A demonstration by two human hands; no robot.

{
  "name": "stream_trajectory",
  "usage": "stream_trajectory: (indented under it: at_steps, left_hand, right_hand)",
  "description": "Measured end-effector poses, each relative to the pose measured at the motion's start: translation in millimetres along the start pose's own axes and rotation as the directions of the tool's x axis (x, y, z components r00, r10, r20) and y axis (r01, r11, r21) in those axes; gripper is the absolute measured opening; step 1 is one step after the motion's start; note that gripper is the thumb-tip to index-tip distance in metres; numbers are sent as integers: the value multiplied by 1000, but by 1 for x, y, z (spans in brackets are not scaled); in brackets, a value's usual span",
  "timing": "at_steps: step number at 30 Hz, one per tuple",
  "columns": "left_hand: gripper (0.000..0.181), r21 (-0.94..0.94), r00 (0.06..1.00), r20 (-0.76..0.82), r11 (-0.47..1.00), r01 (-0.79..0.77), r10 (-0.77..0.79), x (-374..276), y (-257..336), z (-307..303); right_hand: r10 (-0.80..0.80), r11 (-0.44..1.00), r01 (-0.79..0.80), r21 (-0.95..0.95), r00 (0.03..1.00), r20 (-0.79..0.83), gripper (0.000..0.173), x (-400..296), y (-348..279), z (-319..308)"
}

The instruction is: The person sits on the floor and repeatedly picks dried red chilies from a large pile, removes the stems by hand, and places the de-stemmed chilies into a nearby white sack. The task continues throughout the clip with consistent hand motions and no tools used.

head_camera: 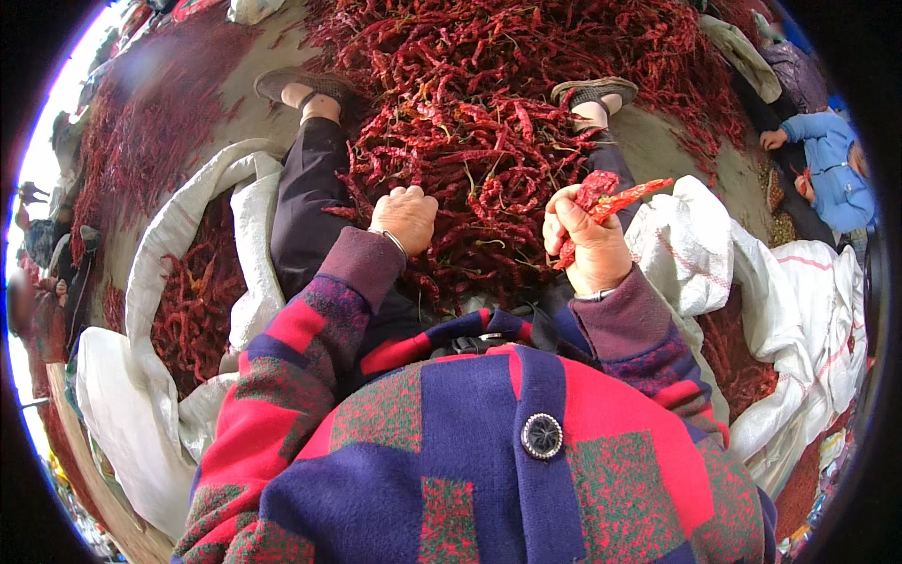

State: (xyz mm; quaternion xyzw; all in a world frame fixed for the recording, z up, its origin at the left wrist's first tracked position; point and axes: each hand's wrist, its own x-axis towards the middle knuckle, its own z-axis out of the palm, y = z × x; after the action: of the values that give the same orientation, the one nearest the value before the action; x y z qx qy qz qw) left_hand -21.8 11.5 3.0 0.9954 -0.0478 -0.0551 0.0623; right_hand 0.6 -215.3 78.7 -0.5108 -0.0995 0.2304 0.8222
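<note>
A heap of dried red chilli peppers (486, 141) lies between my outstretched legs, many of the pods with pale stems. Over its near left part is my left hand (405, 220), knuckles up and fingers curled under. Its fingertips are hidden, so whether it grips a pod cannot be seen. To the right, my right hand (599, 254) is raised above the heap's edge, closed around a few dried chillies (624, 200). One bright orange-red pod points out to the right past the thumb, and a darker wrinkled one shows above the fingers.
White woven sacks with chillies inside stand open at my left (158, 233) and right (768, 310). More chillies (155, 120) spread over the floor at the far left. Beyond the right sack sits a person in a blue top (831, 162), with something red in one hand.
</note>
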Motion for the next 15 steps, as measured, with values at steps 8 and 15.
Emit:
stream_trajectory:
  at_steps: [8, 15]
  left_hand:
    - [16, -526, 947, -317, 839, -137, -44, -20, -20, -33]
    - [18, -983, 934, -149, -57, -177, -326, -34, -19, -74]
  right_hand:
    - [97, 995, -96, 14, 991, -87, 12, 4, 5, -2]
    - [196, 977, -198, -78, 980, -31, 12, 15, 11, 14]
